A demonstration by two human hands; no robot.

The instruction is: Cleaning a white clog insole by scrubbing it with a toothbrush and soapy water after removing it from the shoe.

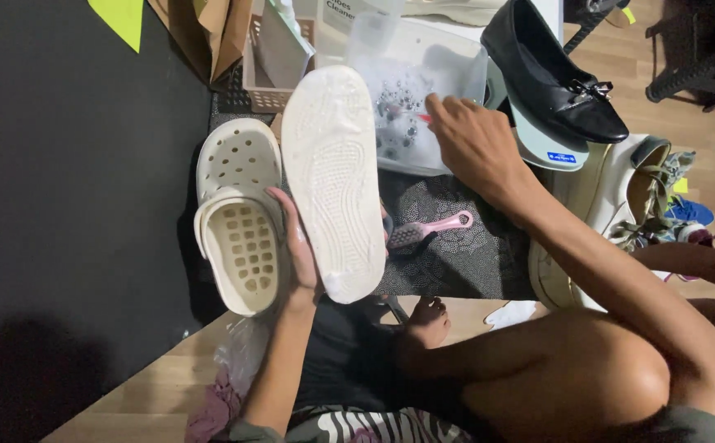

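Left hand (296, 254) grip clasps upturned white clog (333, 180); right hand (472, 143) grip pinches something in soapy tub (456, 61), near mat edge.

Clog (241, 215) left of upturned clog (333, 176), brush (430, 229) to its right, tub (423, 98) behind the brush

white clog (333, 180) held sole-up, heel toward the person; its twin (239, 215) lies upright beside it.
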